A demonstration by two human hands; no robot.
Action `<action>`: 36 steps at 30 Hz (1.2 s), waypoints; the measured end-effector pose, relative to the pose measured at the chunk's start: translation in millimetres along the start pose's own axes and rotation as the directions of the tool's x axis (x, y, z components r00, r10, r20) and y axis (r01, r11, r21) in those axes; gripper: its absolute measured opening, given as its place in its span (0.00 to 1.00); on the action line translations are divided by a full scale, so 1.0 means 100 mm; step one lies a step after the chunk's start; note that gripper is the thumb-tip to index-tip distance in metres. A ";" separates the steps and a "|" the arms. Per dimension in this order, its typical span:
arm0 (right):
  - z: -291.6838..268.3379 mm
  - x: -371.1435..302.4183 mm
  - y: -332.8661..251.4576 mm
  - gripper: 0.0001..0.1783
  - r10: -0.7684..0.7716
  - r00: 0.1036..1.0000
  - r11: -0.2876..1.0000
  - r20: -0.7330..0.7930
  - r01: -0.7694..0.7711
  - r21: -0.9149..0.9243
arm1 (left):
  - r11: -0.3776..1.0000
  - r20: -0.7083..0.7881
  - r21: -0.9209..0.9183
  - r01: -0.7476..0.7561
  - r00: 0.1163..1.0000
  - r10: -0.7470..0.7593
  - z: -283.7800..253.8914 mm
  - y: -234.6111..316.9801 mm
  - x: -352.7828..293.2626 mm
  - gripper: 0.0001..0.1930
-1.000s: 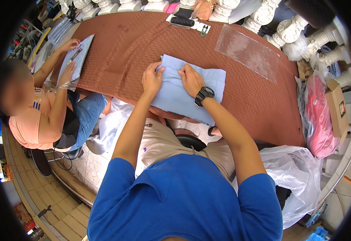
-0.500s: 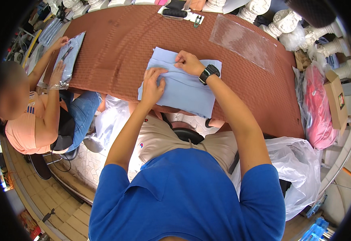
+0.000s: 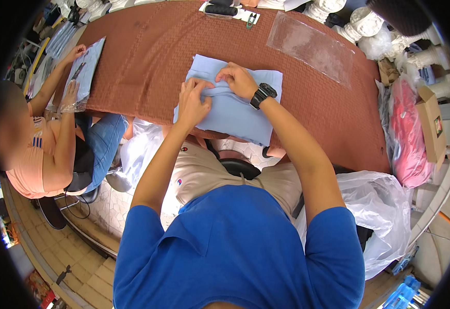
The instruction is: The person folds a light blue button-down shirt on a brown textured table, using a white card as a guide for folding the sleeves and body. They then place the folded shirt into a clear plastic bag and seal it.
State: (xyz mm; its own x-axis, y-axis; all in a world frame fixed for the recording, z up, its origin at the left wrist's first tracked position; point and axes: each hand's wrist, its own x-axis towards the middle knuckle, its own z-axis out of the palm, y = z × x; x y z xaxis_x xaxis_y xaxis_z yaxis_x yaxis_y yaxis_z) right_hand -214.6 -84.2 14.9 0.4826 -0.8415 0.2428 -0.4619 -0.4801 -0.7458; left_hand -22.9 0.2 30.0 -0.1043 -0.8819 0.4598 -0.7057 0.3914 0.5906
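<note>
A light-blue folded cloth [image 3: 232, 118], which looks like a garment, lies near the front edge of the table in front of me. Raised creases run across its middle. My left hand [image 3: 194, 101] is on its left part, thumb and fingers bent together on a crease. Near the far edge, my right hand [image 3: 236, 81], with a black watch on the wrist, has its fingertips curled down and closed on the fabric. The fingertips of both hands are partly hidden by the hands themselves.
A brown textured cover [image 3: 132, 62] spans the table. A clear plastic bag [image 3: 312, 49] lies far right; black thread [image 3: 221, 10] and small green snips [image 3: 250, 20] sit at the back. On the left, a co-worker [image 3: 55, 149] handles a bagged blue cloth [image 3: 89, 74]. An open carton [image 3: 431, 126] stands right.
My right hand has shifted slightly left along the cloth, its fingers now more curled. My left fingers have bent closer together on the crease. The whole view has shifted slightly.
</note>
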 end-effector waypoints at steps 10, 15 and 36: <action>-0.01 -0.32 -0.23 0.08 -0.199 0.978 0.904 -0.064 0.158 -0.397 | 0.989 0.060 -0.012 -0.148 0.987 0.148 -0.23 -0.22 -0.28 0.09; 0.01 -0.18 -0.12 0.09 -0.090 0.996 0.970 -0.028 0.081 -0.229 | 0.981 0.031 -0.014 -0.192 0.981 0.192 -0.18 0.03 -0.29 0.15; 0.13 -0.07 -0.21 0.08 -0.230 0.951 0.905 -0.207 0.131 -0.405 | 0.944 0.125 0.322 -0.073 0.992 0.034 0.07 0.27 -0.53 0.31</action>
State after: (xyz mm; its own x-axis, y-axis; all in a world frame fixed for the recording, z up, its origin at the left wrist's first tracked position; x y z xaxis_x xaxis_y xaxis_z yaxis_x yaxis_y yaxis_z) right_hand -198.5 -65.3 21.4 0.4107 -0.7410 0.5312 -0.6561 -0.6448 -0.3922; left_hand -41.5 55.2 16.7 -0.2155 -0.8939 0.3931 -0.8842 0.3495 0.3099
